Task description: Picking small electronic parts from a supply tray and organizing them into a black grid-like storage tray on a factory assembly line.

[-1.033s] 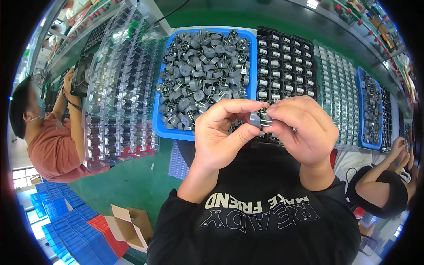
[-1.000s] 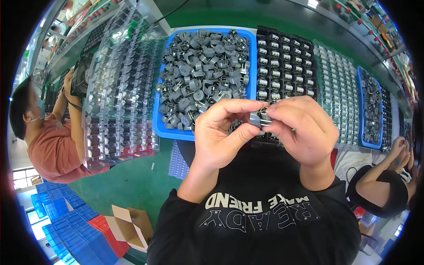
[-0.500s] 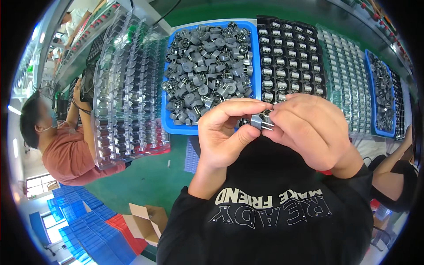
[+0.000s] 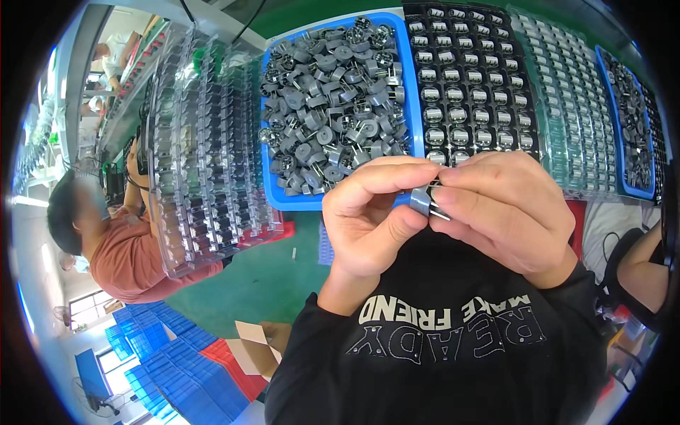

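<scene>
Between both hands, in front of my chest, is a grey round plug piece (image 4: 421,200) with metal pins pointing right. My left hand (image 4: 361,227) pinches its body between thumb and index finger. The fingers of my right hand (image 4: 506,212) close around the pin side, their tips meeting my left fingertips. A small metal bit shows at the top between the fingertips; its kind I cannot make out. Just beyond my left hand is a blue bin (image 4: 414,106) heaped with similar grey plug pieces. Past my right hand lies a black tray (image 4: 410,35) with rows of silver-faced parts.
Stacked clear plastic trays (image 4: 205,163) stand left of the bin. Farther right are a clear tray (image 4: 567,92) of parts and another blue bin (image 4: 616,134). A person (image 4: 131,258) works at left; another person's arm (image 4: 641,276) shows at right. Below left are a cardboard box (image 4: 248,350) and blue crates (image 4: 191,375).
The view has shifted slightly, so the surroundings sit differently. My hands stay together; the plug piece has turned a little and more of it is covered by my fingers.
</scene>
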The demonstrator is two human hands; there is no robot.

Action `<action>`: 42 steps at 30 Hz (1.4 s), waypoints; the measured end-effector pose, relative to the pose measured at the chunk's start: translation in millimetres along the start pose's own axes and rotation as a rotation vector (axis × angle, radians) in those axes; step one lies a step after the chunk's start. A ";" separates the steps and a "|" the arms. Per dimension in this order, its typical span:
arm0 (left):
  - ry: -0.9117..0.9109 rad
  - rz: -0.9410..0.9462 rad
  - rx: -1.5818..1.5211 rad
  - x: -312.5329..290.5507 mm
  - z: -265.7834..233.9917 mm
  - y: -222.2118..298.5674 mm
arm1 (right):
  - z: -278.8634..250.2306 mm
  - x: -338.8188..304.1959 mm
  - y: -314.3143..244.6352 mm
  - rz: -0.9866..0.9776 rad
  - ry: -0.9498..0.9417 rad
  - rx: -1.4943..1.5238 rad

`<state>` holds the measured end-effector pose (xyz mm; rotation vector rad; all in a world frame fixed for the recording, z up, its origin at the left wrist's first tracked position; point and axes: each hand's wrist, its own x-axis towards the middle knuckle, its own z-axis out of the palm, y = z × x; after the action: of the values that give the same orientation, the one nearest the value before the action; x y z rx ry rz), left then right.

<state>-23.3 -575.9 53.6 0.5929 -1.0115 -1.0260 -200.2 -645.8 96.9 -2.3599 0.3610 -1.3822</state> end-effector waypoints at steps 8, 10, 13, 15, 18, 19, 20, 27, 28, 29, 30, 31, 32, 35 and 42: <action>-0.004 0.058 0.296 -3.4 0.3 2.1 | -7.6 3.0 -7.1 0.056 -0.042 0.004; -0.020 0.079 0.367 -4.6 -0.4 4.6 | -9.8 4.8 -7.4 0.066 -0.052 0.003; -0.017 0.071 0.407 -7.9 0.3 4.5 | -11.3 5.5 -7.1 0.094 -0.082 0.031; 0.010 0.083 0.371 -3.0 6.3 1.3 | -11.5 5.6 -4.1 0.092 -0.070 0.032; 0.054 0.104 0.345 -2.9 10.9 -2.1 | -3.0 0.5 -8.8 0.150 -0.005 -0.041; 0.067 0.113 0.353 -3.5 11.3 -2.5 | -2.6 -0.7 -7.3 0.151 -0.003 -0.041; 0.066 0.110 0.352 -3.7 11.8 -1.6 | -3.1 -1.8 -6.8 0.157 -0.001 -0.013; 0.074 -0.022 0.052 -4.6 17.0 -6.7 | 3.5 -15.5 17.6 0.232 0.074 0.183; 0.067 -0.035 0.035 -3.1 19.1 -7.4 | 3.7 -16.4 20.8 0.171 0.156 0.235; 0.082 -0.033 0.045 -2.5 21.8 -6.8 | -0.7 -12.3 16.4 0.212 0.103 0.238; 0.083 -0.025 0.037 -2.9 21.6 -6.0 | -1.9 -11.0 12.9 0.206 0.096 0.231; 0.065 -0.009 0.125 -3.7 19.4 -4.6 | -3.0 -9.5 9.3 0.282 0.064 0.241; 0.042 0.010 0.210 -3.3 16.1 -8.1 | -3.6 -9.6 10.0 0.356 0.035 0.243; 0.063 0.071 0.396 -5.4 8.4 -18.1 | -2.0 -8.5 12.3 0.419 -0.022 0.189; 0.142 -0.191 0.655 -4.8 17.1 0.3 | -15.2 63.5 95.3 0.339 -0.299 -0.175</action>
<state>-39.2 -570.8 59.4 1.3009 -1.1785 -0.7895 -185.6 -759.6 110.5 -2.4501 0.7773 -0.8606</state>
